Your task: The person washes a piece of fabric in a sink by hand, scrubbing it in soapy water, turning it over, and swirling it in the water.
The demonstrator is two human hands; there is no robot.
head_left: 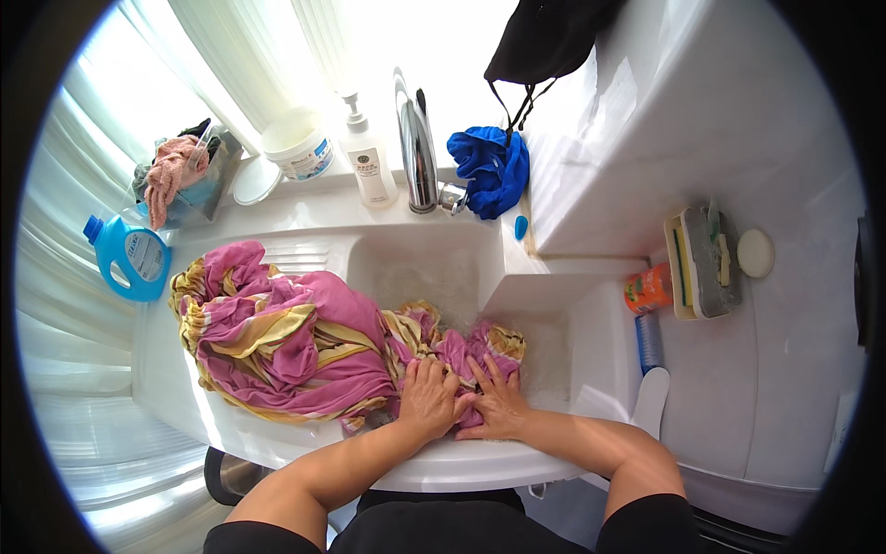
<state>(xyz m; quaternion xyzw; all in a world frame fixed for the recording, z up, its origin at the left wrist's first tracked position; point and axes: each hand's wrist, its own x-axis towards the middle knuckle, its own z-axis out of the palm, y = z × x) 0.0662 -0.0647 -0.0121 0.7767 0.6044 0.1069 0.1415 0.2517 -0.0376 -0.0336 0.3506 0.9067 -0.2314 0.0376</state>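
Observation:
A large pink and yellow patterned cloth (305,342) lies bunched over the left side of the white sink (249,429), its right end hanging into the basin. My left hand (428,399) rests on that end near the front rim, fingers laid along the fabric. Close beside it, my right hand (496,406) presses on the same cloth with its fingers spread. The hands' thumbs meet or nearly meet. Cloudy water (544,355) shows in the basin around the fabric. What lies under my palms is hidden.
A chrome faucet (420,166) stands behind the basin, with a white pump bottle (371,166) and white tub (298,146) to its left. A blue cloth (494,171) hangs at its right. Far left are a blue detergent jug (129,258) and clothes bin (208,185); right, a sponge holder (703,263).

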